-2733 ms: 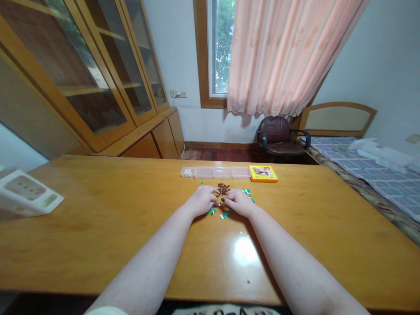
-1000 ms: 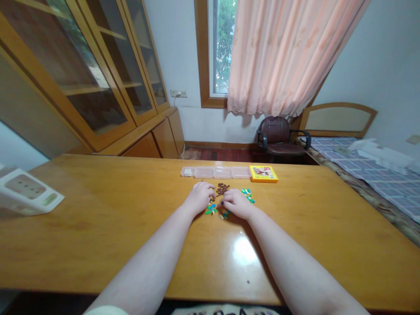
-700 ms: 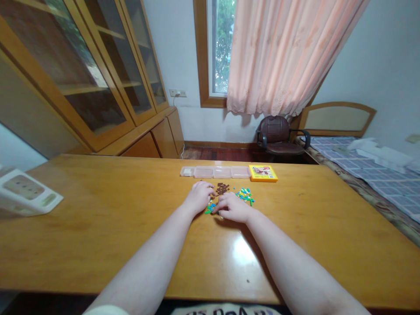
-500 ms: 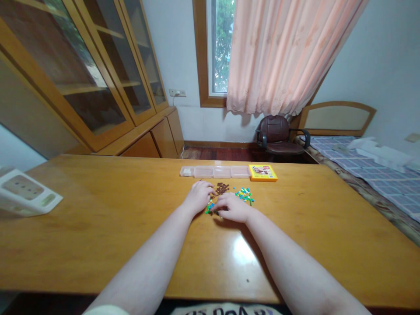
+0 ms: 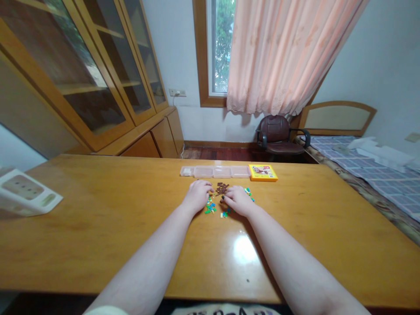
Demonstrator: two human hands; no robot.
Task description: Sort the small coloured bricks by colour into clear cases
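Note:
My left hand rests on the table, fingers bent and slightly apart at the left edge of the small bricks. No brick shows in it. My right hand is on the other side, thumb and fingers drawn together by the brown bricks; whatever is between its fingertips is too small to make out. Green, blue and white bricks lie beside my left fingers. A few more loose bricks are below my right thumb. Another coloured pile is partly hidden behind my right hand.
Clear plastic trays stand in a row beyond the bricks, with a yellow box at their right end. A white device sits on the table's left. Past the wooden table are an office chair and a bed.
My right hand has moved up and to the right, from the lower coloured bricks to the brown ones, uncovering bricks below. My left hand has hardly moved.

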